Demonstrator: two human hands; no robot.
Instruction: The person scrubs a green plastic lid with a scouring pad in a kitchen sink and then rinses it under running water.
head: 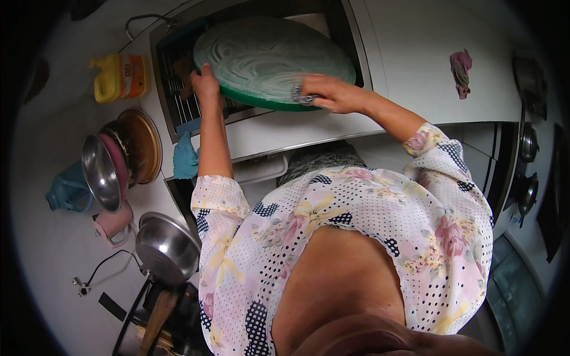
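Note:
A large round green board (pixel 267 62), its top covered in whitish swirls of suds, lies over the steel sink (pixel 366 58). My left hand (pixel 206 84) grips the board's near left edge, thumb on the rim. In my right hand (pixel 331 92) is a metal scouring pad (pixel 303 94), pressed on the board near its front right edge. Left of the board, a dish rack (pixel 178 95) with blue ends sits in the sink, and a brownish item in it is partly hidden. What lies under the board cannot be seen.
A yellow jug (pixel 107 82) stands left of the sink by the faucet (pixel 149 18). A blue cloth (pixel 185 156) hangs at the counter's corner. Steel bowls (pixel 167 249) and a pink mug (pixel 113 222) are at the lower left. A crumpled pink cloth (pixel 461 71) lies on the right counter.

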